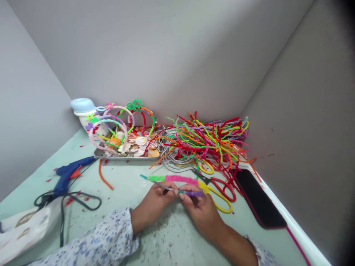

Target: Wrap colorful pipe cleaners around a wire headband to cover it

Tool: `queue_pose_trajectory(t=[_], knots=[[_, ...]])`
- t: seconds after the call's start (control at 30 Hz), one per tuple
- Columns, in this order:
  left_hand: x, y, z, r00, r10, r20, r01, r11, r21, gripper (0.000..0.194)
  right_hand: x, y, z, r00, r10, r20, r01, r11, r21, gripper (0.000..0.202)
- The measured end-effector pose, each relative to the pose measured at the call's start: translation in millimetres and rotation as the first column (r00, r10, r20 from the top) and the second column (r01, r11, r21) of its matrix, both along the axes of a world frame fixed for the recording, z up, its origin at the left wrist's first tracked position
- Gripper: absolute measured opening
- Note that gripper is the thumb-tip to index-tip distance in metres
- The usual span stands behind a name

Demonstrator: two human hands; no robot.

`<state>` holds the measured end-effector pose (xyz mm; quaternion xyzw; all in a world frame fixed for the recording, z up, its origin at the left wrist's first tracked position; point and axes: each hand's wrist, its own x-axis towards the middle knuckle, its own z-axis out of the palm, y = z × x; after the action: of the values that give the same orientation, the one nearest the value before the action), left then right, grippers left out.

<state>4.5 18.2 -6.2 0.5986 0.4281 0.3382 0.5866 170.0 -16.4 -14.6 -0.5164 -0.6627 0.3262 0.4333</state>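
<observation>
Both hands meet over the table around a thin headband [181, 180], its band covered in fuzzy green, pink, yellow and purple pipe cleaner. My left hand [155, 203] is closed, pinching the bare grey end of the band. Close beside it, my right hand [203, 214] is closed on the purple-wrapped part, thumb and fingertips together. The band bends around behind my right fingers, which hide part of it. Just beyond my right hand lie red-handled scissors [222, 186] and yellow-handled scissors [223, 203].
Several decorated headbands [126, 114] stand in a metal tray [133, 158] of shells. Right of it lie grey wire hoops [172, 159] and a pipe cleaner heap [210, 140]. A blue glue gun [65, 175], its cord, a white-and-blue bottle [84, 107] and a phone [257, 199] sit around.
</observation>
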Motion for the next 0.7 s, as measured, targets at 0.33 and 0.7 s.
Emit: queue_pose_trajectory(t=[0.33, 0.7], knots=[[-1, 1, -6.6, 1.0, 0.002, -0.023, -0.002, 1.0, -0.004, 0.025, -1, -1, 4.0, 0.998, -0.019, 0.053, 0.016, 0.998, 0.053, 0.016], [6, -5, 5.9, 0.996, 0.058, -0.067, -0.059, 0.998, -0.018, 0.023, 3, 4, -5.1, 0.98, -0.154, -0.126, 0.138, 0.982, -0.127, 0.024]])
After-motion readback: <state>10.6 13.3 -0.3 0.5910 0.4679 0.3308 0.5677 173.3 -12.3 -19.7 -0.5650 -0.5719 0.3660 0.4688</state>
